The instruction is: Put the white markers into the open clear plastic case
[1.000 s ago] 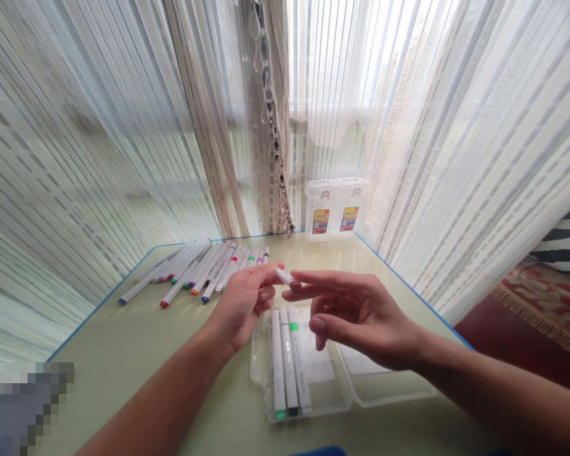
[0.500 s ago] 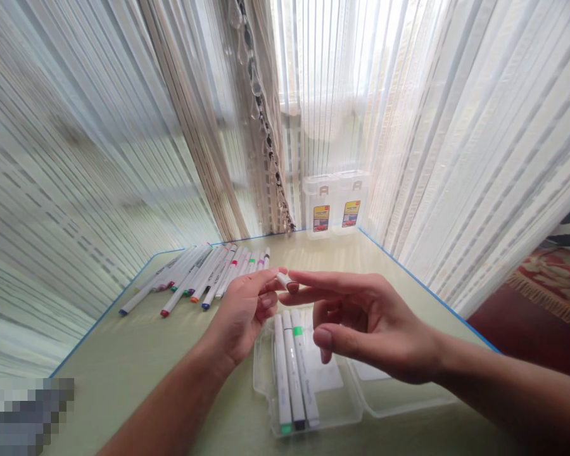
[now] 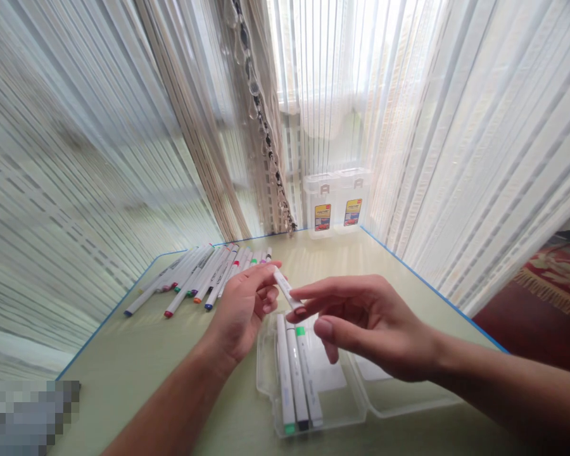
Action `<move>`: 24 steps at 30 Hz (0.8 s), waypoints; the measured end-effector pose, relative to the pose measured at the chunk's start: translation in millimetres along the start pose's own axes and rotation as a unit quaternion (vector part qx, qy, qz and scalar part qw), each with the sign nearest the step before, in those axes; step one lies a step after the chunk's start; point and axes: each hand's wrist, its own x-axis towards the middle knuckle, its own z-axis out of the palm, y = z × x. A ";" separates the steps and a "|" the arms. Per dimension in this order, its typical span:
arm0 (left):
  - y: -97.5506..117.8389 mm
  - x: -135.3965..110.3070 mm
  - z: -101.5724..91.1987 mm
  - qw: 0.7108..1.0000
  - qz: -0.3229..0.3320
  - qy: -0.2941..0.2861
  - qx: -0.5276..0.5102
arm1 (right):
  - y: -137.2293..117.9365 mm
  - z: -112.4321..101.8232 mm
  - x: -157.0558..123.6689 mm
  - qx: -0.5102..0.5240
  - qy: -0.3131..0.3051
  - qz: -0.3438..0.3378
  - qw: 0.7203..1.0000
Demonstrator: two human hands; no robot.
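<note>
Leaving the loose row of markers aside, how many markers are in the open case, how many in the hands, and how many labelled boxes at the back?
Markers in the open case: 3
Held marker, left hand gripping, right hand touching its end: 1
Labelled clear boxes: 2
Total: 6

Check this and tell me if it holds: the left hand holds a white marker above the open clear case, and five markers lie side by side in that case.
Not quite. The left hand does hold a white marker above the open clear case, but three markers lie side by side in it, not five. The head view shows this.
</note>
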 end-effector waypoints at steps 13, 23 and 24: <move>0.5 -9.1 5.5 0.971 0.190 -0.067 0.132 | 12.2 -9.4 12.5 -0.118 0.084 0.082 0.986; -9.5 -3.7 -2.7 0.904 0.246 -0.100 0.334 | 11.9 -11.2 14.7 -0.045 0.071 0.180 0.980; -9.6 -3.2 -3.7 0.897 0.255 -0.098 0.348 | 12.0 -11.3 14.6 -0.045 0.070 0.188 0.979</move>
